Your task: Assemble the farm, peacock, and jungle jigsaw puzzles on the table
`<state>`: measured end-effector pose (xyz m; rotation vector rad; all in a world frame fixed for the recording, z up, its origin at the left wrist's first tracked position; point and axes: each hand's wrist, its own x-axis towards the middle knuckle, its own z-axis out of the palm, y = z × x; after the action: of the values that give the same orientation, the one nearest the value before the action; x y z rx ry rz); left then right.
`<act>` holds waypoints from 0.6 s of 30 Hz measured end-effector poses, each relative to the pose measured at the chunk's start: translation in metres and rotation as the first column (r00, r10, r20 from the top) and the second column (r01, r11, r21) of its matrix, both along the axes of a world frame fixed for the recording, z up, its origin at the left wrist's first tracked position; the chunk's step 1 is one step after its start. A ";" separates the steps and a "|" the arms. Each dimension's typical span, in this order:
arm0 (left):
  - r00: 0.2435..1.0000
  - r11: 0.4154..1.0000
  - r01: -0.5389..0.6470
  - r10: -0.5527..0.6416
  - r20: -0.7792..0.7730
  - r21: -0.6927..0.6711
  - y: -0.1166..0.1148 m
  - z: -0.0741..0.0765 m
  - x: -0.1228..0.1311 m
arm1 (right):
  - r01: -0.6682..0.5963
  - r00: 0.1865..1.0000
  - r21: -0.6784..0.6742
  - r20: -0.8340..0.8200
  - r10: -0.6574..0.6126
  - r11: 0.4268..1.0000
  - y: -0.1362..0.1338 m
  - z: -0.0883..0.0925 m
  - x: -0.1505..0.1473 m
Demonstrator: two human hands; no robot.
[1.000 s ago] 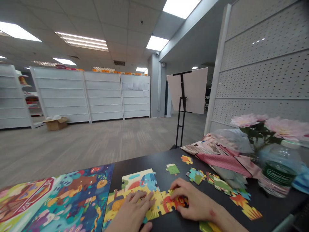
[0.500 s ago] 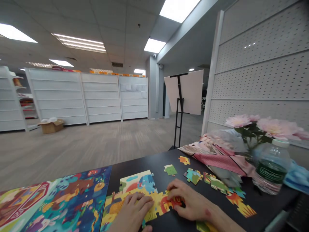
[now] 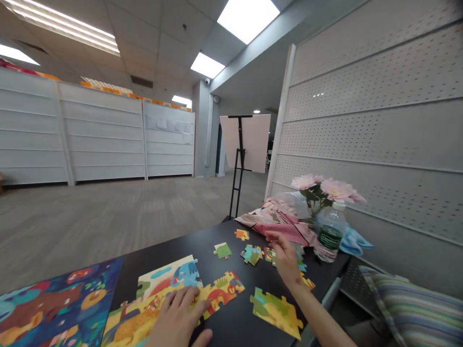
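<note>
My left hand (image 3: 177, 315) lies flat on a partly joined jigsaw puzzle (image 3: 159, 289), fingers spread, holding nothing. A section with a red lion (image 3: 222, 291) is joined at the puzzle's right end. My right hand (image 3: 285, 255) reaches far across the black table (image 3: 231, 315), fingertips among loose pieces, such as a teal piece (image 3: 251, 254). Whether those fingers pinch anything is hidden. Nearer lie a green piece (image 3: 222, 250) and an orange piece (image 3: 241, 234). A joined yellow-green group (image 3: 277, 312) sits apart, near the table's front edge.
A colourful puzzle picture board (image 3: 61, 303) lies at the left. Pink fabric (image 3: 285, 231), a water bottle (image 3: 330, 235), pink flowers (image 3: 323, 188) and a blue cloth (image 3: 352, 243) crowd the far right end. A perforated partition (image 3: 361, 120) stands to the right.
My right hand has left the lion section and moved out to the far loose pieces. The view has swung and tilted. My left hand stays on the puzzle.
</note>
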<state>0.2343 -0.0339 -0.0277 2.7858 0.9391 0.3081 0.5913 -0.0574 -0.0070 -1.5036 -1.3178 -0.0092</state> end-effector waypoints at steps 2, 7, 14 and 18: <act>1.000 0.999 0.009 -0.009 -0.014 -0.036 -0.002 0.007 -0.005 | 0.092 0.996 -0.029 -0.008 -0.093 0.995 -0.026 0.004 0.029; 1.000 0.997 -0.015 0.013 -0.015 -0.078 -0.013 0.018 -0.009 | 0.230 0.972 -0.200 0.090 -0.216 0.952 -0.099 0.000 0.064; 0.995 0.995 0.033 -0.024 0.101 -0.095 -0.015 0.020 -0.019 | 0.248 0.964 -0.363 0.185 -0.192 0.898 -0.127 -0.027 0.050; 0.978 0.993 0.066 -0.044 0.206 -0.100 -0.007 0.018 -0.030 | 0.254 0.962 -0.395 0.200 -0.187 0.883 -0.115 -0.028 0.048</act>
<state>0.2040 -0.0413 -0.0097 2.6176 0.8041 0.5075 0.6393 -0.1728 -0.0345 -2.0524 -1.3176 0.0088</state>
